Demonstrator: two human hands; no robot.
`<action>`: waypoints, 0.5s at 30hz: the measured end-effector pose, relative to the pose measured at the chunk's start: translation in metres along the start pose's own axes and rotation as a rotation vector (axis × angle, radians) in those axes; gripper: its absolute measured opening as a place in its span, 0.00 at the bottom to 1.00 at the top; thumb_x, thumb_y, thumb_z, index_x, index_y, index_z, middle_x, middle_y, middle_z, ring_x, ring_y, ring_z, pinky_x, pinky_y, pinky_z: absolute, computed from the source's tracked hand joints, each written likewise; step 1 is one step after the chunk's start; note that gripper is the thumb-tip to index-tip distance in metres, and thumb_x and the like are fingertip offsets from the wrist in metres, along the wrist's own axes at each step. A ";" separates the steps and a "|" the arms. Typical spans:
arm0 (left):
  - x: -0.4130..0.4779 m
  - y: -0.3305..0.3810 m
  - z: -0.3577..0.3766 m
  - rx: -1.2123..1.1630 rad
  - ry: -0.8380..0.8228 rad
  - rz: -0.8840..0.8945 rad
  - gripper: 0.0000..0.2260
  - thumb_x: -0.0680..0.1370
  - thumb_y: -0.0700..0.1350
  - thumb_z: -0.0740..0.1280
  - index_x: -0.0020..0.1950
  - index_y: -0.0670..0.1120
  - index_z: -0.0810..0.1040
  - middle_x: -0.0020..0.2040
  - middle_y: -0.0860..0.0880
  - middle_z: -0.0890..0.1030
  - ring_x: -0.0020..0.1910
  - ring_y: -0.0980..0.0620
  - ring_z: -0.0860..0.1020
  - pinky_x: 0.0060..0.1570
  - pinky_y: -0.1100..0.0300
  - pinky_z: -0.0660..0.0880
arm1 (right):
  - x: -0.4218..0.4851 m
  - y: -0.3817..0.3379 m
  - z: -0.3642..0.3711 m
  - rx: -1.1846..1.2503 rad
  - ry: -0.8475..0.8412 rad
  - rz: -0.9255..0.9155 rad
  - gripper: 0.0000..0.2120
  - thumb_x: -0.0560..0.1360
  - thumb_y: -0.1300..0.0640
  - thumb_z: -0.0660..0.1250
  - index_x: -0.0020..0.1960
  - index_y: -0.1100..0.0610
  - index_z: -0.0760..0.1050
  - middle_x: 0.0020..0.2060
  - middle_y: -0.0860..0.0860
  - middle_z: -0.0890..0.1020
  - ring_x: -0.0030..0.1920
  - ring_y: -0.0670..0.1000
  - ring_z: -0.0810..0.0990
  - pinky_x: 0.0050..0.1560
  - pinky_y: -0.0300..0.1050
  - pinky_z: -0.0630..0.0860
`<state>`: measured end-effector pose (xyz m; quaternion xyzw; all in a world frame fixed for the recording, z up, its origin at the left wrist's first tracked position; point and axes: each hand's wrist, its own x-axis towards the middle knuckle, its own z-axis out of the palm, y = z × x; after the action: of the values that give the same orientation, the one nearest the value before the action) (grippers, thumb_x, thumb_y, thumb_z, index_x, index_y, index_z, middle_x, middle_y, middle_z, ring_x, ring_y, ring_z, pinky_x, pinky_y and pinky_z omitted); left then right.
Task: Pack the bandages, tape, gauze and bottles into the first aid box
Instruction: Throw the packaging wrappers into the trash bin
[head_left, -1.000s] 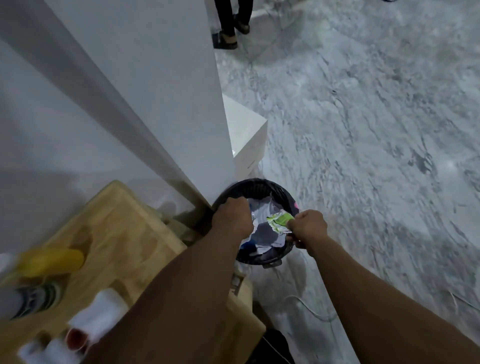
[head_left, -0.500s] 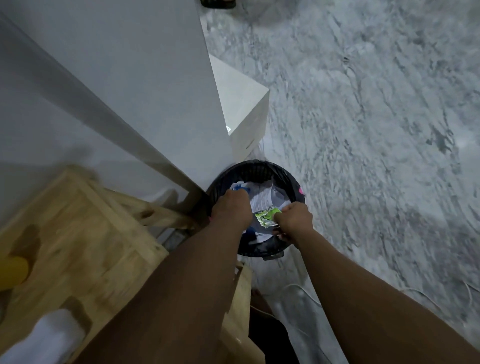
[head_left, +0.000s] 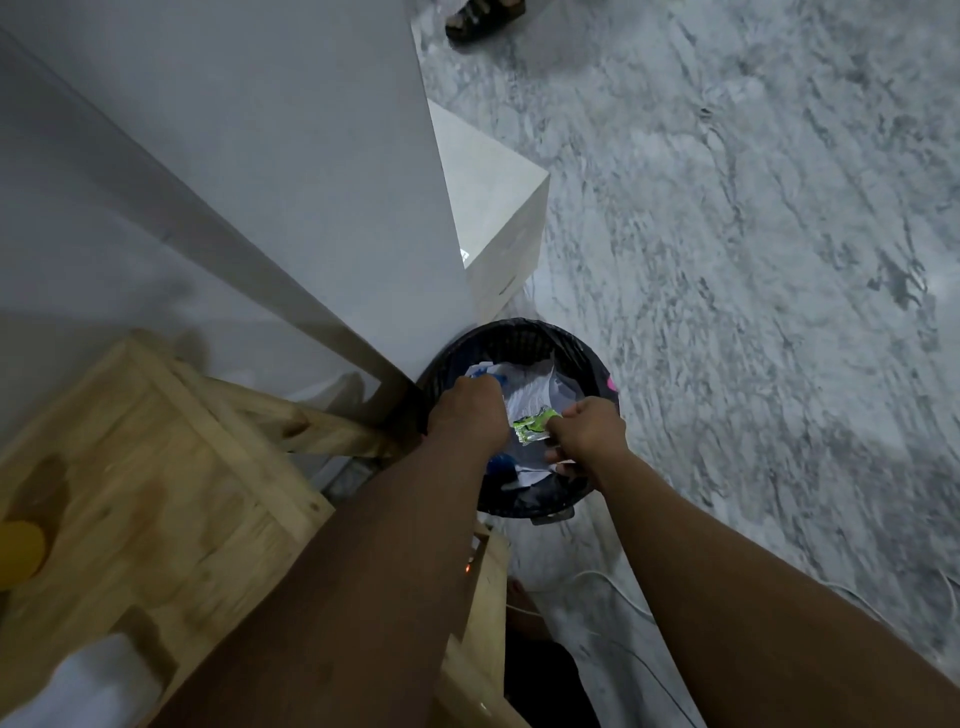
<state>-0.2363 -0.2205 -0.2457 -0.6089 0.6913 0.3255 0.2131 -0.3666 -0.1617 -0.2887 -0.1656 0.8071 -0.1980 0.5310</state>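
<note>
My two hands hang over a round black waste bin on the floor, full of crumpled white paper. My right hand pinches a small green and white wrapper above the bin. My left hand is a closed fist at the bin's left rim. A blue and white scrap shows just past its knuckles, and I cannot tell whether the hand holds it. On the wooden table at the left lie a white roll and a yellow object, both cut off by the frame edge. No first aid box is in view.
A white pillar and a low white box stand right behind the bin. Grey marble floor spreads to the right. A thin white cable runs along the floor. Another person's sandalled foot shows at the top.
The view has swung right and down, so the bottles on the table have slid out of sight. Both hands have stayed over the bin, the right still pinching the green wrapper.
</note>
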 end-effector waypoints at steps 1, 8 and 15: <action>0.000 -0.001 0.000 -0.002 -0.011 0.000 0.09 0.78 0.41 0.72 0.56 0.42 0.76 0.58 0.40 0.80 0.55 0.40 0.82 0.53 0.46 0.82 | 0.001 0.001 0.000 0.005 -0.009 0.004 0.09 0.75 0.61 0.70 0.41 0.58 0.70 0.41 0.63 0.84 0.28 0.56 0.82 0.30 0.48 0.80; -0.004 -0.006 -0.004 -0.012 -0.003 0.002 0.18 0.78 0.44 0.73 0.66 0.41 0.75 0.61 0.41 0.78 0.58 0.41 0.80 0.54 0.50 0.80 | -0.004 -0.005 -0.003 -0.046 -0.035 -0.018 0.12 0.75 0.62 0.69 0.34 0.58 0.70 0.33 0.61 0.80 0.29 0.57 0.80 0.32 0.48 0.78; -0.030 -0.017 -0.038 -0.060 0.040 0.034 0.10 0.76 0.43 0.74 0.52 0.41 0.77 0.50 0.42 0.78 0.49 0.42 0.81 0.47 0.52 0.80 | -0.038 -0.045 0.001 -0.139 -0.022 -0.165 0.08 0.75 0.58 0.68 0.39 0.58 0.75 0.39 0.63 0.84 0.37 0.61 0.85 0.38 0.54 0.83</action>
<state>-0.2103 -0.2277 -0.2016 -0.6096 0.6955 0.3375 0.1753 -0.3489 -0.1829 -0.2365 -0.2701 0.7966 -0.1825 0.5091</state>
